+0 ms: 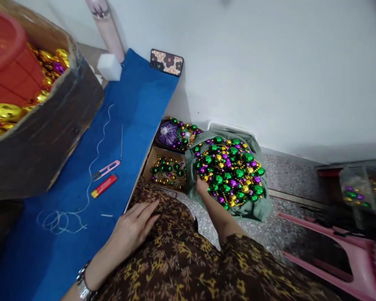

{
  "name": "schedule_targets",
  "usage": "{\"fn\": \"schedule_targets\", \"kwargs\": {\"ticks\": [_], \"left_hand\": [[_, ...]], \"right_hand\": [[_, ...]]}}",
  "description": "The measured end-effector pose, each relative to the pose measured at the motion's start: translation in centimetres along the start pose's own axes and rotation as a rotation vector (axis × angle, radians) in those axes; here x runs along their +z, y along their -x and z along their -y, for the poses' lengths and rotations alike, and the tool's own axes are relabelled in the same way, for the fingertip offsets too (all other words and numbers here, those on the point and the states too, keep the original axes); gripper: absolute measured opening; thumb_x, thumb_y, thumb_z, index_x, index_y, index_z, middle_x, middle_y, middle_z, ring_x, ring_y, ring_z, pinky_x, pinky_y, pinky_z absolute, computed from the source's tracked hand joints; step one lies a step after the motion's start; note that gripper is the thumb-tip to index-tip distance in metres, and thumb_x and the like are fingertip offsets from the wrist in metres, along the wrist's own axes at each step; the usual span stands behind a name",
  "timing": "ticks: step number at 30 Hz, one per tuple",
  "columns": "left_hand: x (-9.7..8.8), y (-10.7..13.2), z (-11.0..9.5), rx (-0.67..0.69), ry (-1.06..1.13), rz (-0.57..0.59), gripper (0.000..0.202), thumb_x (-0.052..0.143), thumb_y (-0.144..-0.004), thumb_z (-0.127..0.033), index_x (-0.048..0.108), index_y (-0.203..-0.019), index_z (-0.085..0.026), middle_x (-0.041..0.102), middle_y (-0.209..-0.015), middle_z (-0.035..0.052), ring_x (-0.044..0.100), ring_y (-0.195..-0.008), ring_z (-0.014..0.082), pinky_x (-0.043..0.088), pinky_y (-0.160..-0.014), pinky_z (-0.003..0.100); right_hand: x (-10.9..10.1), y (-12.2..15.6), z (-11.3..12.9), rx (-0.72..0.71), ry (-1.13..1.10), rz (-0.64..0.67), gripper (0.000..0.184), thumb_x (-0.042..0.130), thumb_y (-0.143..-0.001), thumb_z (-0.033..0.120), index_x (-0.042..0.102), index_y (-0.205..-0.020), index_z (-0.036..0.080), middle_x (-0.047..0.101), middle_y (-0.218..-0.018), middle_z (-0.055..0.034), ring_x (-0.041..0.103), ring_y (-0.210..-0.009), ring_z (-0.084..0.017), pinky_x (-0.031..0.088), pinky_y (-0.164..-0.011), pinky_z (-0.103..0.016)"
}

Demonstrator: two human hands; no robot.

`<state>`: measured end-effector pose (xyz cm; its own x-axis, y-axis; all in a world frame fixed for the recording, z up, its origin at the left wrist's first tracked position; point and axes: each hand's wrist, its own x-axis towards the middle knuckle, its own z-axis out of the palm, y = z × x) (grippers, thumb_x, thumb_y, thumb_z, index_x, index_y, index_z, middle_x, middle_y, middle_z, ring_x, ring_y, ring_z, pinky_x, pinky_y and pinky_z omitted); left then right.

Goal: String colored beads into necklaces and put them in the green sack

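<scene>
My left hand [133, 228], with a metal watch [82, 284] on its wrist, lies flat by the table edge and over the brown patterned cloth on my lap. Its fingers are stretched out and hold nothing. Down at the right, my right hand [201, 186] reaches into the near side of a heap of shiny green, purple and gold bead garlands [228, 173]. The beads hide its fingertips, so its grip does not show. A green cloth [263, 211] lines the container around the heap.
On the blue table cover [138, 104] lie thread snips [108, 168], a needle [122, 140], a small red packet [104, 186] and loose white thread [58, 219]. A carton [56, 138] stands left, a phone [167, 62] at the back. Floor boxes [148, 167] hold beads; a pink chair [360, 255] stands right.
</scene>
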<state>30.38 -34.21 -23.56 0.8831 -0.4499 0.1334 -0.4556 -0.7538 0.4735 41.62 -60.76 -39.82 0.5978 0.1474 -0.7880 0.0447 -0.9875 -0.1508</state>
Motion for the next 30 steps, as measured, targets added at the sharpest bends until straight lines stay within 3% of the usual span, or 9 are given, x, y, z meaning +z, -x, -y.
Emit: {"fn": "schedule_targets", "kwargs": {"ticks": [6, 10, 14, 16, 18, 22, 25, 28, 30], "left_hand": [[0.3, -1.7, -0.6, -0.019, 0.124, 0.016, 0.035, 0.053, -0.093, -0.025, 0.056, -0.127, -0.017, 0.068, -0.109, 0.0097, 0.065, -0.098, 0.0206, 0.054, -0.087, 0.035], [1.9, -4.9, -0.8, -0.256, 0.471, 0.147, 0.032, 0.052, -0.092, -0.032, 0.062, -0.119, -0.018, 0.069, -0.107, 0.0089, 0.064, -0.097, 0.0199, 0.052, -0.088, 0.034], [6.1, -9.5, -0.3, -0.661, 0.929, 0.312, 0.042, 0.055, -0.088, -0.042, 0.062, -0.123, -0.019, 0.065, -0.121, 0.0115, 0.063, -0.101, 0.0221, 0.052, -0.079, 0.032], [8.9, -11.3, 0.1, -0.777, 1.130, 0.380, 0.047, 0.056, -0.086, -0.050, 0.061, -0.126, -0.025, 0.057, -0.134, 0.0102, 0.059, -0.111, 0.0245, 0.051, -0.076, 0.030], [11.6, -12.5, 0.5, -0.860, 1.261, 0.408, 0.050, 0.061, -0.081, -0.053, 0.063, -0.124, -0.026, 0.061, -0.129, 0.0109, 0.060, -0.107, 0.0252, 0.050, -0.072, 0.029], [15.5, -13.3, 1.6, -0.969, 1.257, 0.343, 0.048, 0.066, -0.076, -0.048, 0.069, -0.111, -0.016, 0.071, -0.103, 0.0114, 0.065, -0.092, 0.0227, 0.050, -0.068, 0.027], [16.9, -13.3, 2.6, -1.006, 1.139, 0.318, 0.041, 0.070, -0.071, -0.037, 0.070, -0.103, -0.010, 0.072, -0.095, 0.0125, 0.067, -0.085, 0.0226, 0.052, -0.071, 0.029], [17.5, -13.1, 3.2, -0.981, 1.049, 0.318, 0.048, 0.071, -0.067, -0.023, 0.066, -0.113, -0.008, 0.073, -0.096, 0.0140, 0.068, -0.088, 0.0257, 0.053, -0.081, 0.035], [17.5, -13.0, 3.4, -0.921, 1.019, 0.305, 0.054, 0.068, -0.065, -0.014, 0.064, -0.119, -0.011, 0.070, -0.112, 0.0135, 0.064, -0.107, 0.0273, 0.048, -0.097, 0.038]], "right_hand": [[-1.0, 1.9, 0.4, 0.108, -0.004, -0.232, 0.034, 0.055, -0.094, 0.035, 0.054, -0.125, 0.020, 0.056, -0.126, -0.0088, 0.059, -0.107, -0.021, 0.049, -0.094, -0.044], [-1.1, 3.9, 0.4, 0.048, -0.033, -0.314, 0.036, 0.053, -0.089, 0.020, 0.051, -0.125, 0.023, 0.056, -0.124, -0.0107, 0.062, -0.102, -0.023, 0.046, -0.092, -0.042], [-0.5, 5.1, 1.3, -0.021, -0.082, -0.351, 0.038, 0.046, -0.087, 0.015, 0.053, -0.124, 0.021, 0.054, -0.122, -0.0144, 0.066, -0.094, -0.024, 0.051, -0.078, -0.035], [-0.3, 5.2, 2.1, -0.079, -0.109, -0.361, 0.039, 0.047, -0.087, 0.017, 0.053, -0.125, 0.020, 0.053, -0.122, -0.0145, 0.065, -0.095, -0.024, 0.051, -0.080, -0.034], [0.0, 5.3, 3.2, -0.144, -0.134, -0.368, 0.042, 0.049, -0.086, 0.018, 0.052, -0.129, 0.019, 0.052, -0.125, -0.0151, 0.064, -0.100, -0.024, 0.050, -0.085, -0.033], [0.5, 6.0, 4.9, -0.268, -0.178, -0.349, 0.045, 0.049, -0.084, 0.014, 0.052, -0.129, 0.012, 0.051, -0.129, -0.0191, 0.061, -0.106, -0.024, 0.049, -0.091, -0.033], [0.0, 6.6, 4.7, -0.400, -0.210, -0.286, 0.039, 0.057, -0.082, 0.018, 0.059, -0.121, 0.015, 0.058, -0.124, -0.0132, 0.062, -0.101, -0.019, 0.049, -0.087, -0.028], [-3.2, 5.5, 1.6, -0.489, -0.231, -0.215, 0.028, 0.066, -0.080, 0.034, 0.067, -0.106, 0.025, 0.068, -0.104, 0.0007, 0.064, -0.087, -0.012, 0.049, -0.080, -0.019], [-7.0, 3.4, -2.1, -0.391, -0.226, -0.229, 0.030, 0.063, -0.083, 0.046, 0.069, -0.105, 0.027, 0.069, -0.101, 0.0030, 0.064, -0.088, -0.013, 0.048, -0.081, -0.019]]}}
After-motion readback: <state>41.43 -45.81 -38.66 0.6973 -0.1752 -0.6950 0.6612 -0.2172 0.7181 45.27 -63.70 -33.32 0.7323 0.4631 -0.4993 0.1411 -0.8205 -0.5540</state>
